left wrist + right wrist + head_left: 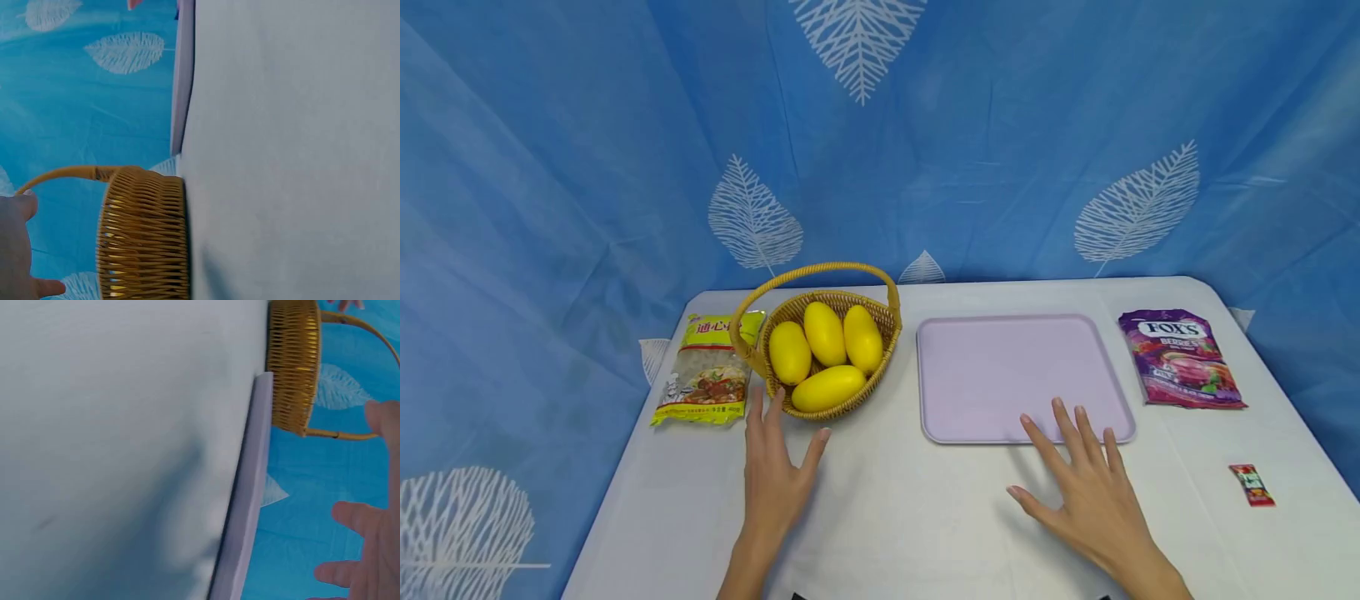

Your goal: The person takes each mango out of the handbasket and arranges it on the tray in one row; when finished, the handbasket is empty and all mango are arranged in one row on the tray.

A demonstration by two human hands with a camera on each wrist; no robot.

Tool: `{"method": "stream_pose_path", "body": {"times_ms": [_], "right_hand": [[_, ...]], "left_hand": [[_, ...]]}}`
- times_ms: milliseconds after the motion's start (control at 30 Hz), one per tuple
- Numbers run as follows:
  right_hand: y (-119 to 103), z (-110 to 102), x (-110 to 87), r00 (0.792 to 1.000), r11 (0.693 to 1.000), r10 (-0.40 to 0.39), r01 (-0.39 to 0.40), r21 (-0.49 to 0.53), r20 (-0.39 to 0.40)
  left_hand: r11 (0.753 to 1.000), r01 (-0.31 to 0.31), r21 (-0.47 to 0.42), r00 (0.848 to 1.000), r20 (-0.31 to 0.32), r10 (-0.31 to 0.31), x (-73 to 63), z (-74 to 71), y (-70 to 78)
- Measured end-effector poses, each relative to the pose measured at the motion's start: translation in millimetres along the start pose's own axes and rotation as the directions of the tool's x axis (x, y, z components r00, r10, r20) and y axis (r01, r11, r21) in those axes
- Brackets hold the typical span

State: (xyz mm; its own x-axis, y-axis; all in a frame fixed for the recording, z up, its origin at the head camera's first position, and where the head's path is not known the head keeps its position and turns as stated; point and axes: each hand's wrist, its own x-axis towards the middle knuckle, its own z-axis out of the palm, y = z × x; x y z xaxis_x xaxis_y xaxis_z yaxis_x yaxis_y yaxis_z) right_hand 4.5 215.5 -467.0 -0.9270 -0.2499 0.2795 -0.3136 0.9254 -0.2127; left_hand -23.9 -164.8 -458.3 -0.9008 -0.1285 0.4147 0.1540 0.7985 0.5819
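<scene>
My left hand (pixel 775 479) hovers at the near left side of a wicker basket (pixel 880 375), fingers spread and holding nothing. Several yellow mango-like fruits (pixel 829 388) lie inside that basket, whose tall arched handle rises over it. Over the near edge of a pale lilac tray (pixel 1022 379) is my right hand (pixel 1086 504), its fingers straight and fanned apart. The left wrist view shows the basket's woven side (pixel 147 237) beside part of the left hand (pixel 15 250). In the right wrist view, the tray's rim (pixel 250 487) runs past the right hand (pixel 378 537).
Left of the basket lies a yellow-and-clear food packet (pixel 707 375). A purple Fox's Berries bag (pixel 1182 358) lies right of the tray, with a small red-and-green wrapped sweet (pixel 1252 485) nearer the front. Behind the white-covered table (pixel 910 533) hangs a blue leaf-patterned cloth (pixel 970 167).
</scene>
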Motion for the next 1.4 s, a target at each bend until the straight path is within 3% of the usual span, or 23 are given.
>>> {"method": "stream_pose_path", "body": {"times_ms": [100, 333, 500, 833, 1167, 1400], "right_hand": [[-6, 0, 9.0, 0.999, 0.999, -0.017, 0.019, 0.045, -0.027], [-21, -2, 31.8, 0.994, 0.992, -0.089, 0.095, 0.086, -0.067], [-29, -1, 42.2, 0.983, 0.980, -0.168, 0.175, 0.091, -0.079], [-36, 4, 61.7, 0.964, 0.964, -0.249, 0.256, 0.074, -0.088], [-55, 9, 97.4, 0.953, 0.935, -0.297, 0.302, 0.186, -0.058], [-70, 13, 131.6, 0.946, 0.919, -0.324, 0.320, 0.232, -0.020]], "left_hand": [[0.997, 0.060, -0.046, 0.998, -0.006, -0.060, 4.5, 5.0, -2.8], [0.986, 0.111, -0.128, 0.994, -0.004, -0.113, 14.7, 16.2, -10.8], [0.977, 0.153, -0.149, 0.988, 0.015, -0.152, 14.1, 22.8, -17.8], [0.961, 0.162, -0.226, 0.986, 0.007, -0.164, 9.6, 33.9, -30.4], [0.895, 0.183, -0.407, 0.979, -0.006, -0.203, 6.9, 44.4, -35.4], [0.884, 0.184, -0.430, 0.978, -0.008, -0.207, 6.6, 50.2, -38.4]]}}
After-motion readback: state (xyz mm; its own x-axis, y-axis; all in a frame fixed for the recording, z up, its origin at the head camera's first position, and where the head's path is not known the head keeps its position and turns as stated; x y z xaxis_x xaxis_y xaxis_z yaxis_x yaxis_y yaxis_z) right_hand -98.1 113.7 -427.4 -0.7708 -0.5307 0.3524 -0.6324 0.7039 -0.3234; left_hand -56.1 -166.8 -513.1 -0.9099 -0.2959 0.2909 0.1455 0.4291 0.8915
